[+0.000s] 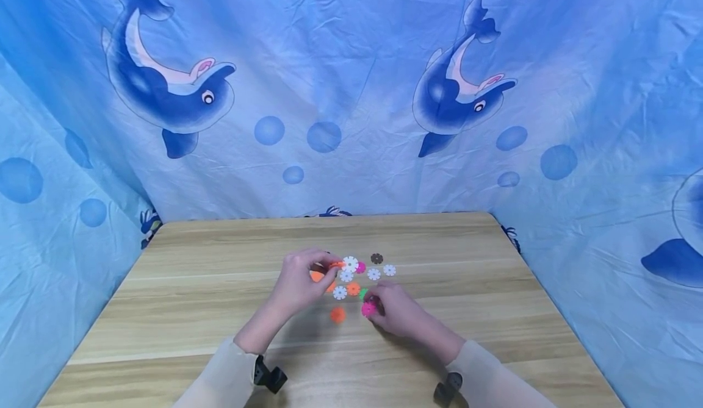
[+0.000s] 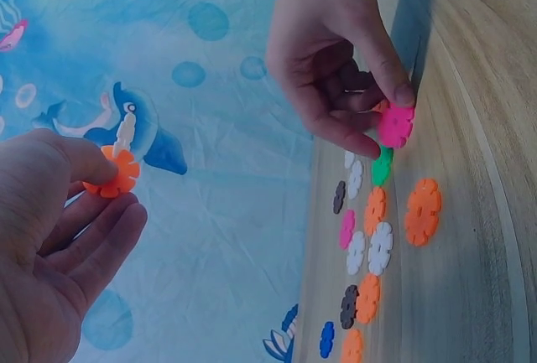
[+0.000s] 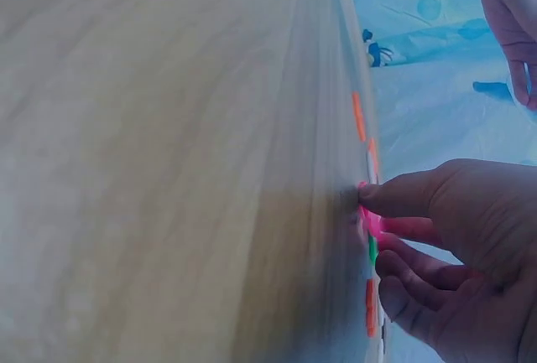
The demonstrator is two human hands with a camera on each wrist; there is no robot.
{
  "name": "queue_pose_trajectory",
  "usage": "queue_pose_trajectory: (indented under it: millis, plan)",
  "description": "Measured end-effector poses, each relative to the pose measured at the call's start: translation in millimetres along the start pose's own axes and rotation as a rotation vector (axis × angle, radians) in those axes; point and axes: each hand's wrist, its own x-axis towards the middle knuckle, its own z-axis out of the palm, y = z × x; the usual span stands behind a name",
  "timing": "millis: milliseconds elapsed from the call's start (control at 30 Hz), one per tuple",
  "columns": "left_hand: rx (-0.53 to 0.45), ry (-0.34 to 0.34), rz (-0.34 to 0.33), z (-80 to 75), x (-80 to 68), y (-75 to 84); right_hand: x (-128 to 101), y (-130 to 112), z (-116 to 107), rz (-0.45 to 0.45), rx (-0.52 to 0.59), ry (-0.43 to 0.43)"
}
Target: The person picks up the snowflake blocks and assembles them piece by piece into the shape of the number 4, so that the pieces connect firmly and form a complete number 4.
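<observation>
My left hand (image 1: 321,266) is raised a little above the wooden table (image 1: 192,310) and pinches an orange snowflake disc (image 2: 117,172) with a white disc (image 2: 126,128) slotted into it. My right hand (image 1: 379,307) rests low at the table and pinches a pink snowflake disc (image 1: 369,309) between thumb and forefinger; this pink disc (image 2: 394,124) stands on its edge against the wood. In the right wrist view the pink disc (image 3: 369,220) sits under my thumb.
Several loose discs lie between and beyond the hands: a lone orange disc (image 1: 337,314), a green one (image 1: 363,293), white ones (image 1: 374,274), a brown one (image 1: 376,258). Blue dolphin cloth (image 1: 351,121) walls in the table on three sides.
</observation>
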Motion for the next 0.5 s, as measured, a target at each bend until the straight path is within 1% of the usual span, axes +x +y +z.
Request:
queue_pose_trajectory:
  millis: [133, 233, 300, 433, 500]
  plan:
    - [-0.005, -0.004, -0.004, 0.4, -1.3, 0.0, -0.6, 1.7, 0.9, 0.012, 0.044, -0.013]
    - [-0.01, -0.007, -0.005, 0.0, -2.1, 0.0, -1.8, 4.0, -1.7, 0.018, 0.115, -0.021]
    - [-0.015, -0.005, 0.0, -0.4, -2.0, 0.1, -1.5, 6.5, -5.5, 0.021, 0.167, -0.009]
    - [-0.025, 0.004, 0.011, -1.1, -1.3, 0.8, 0.9, 10.0, -18.1, 0.038, 0.282, 0.047]
    - [-0.024, 0.004, 0.011, -1.2, -1.3, 1.3, 2.1, 9.8, -26.0, 0.077, 0.351, 0.077]
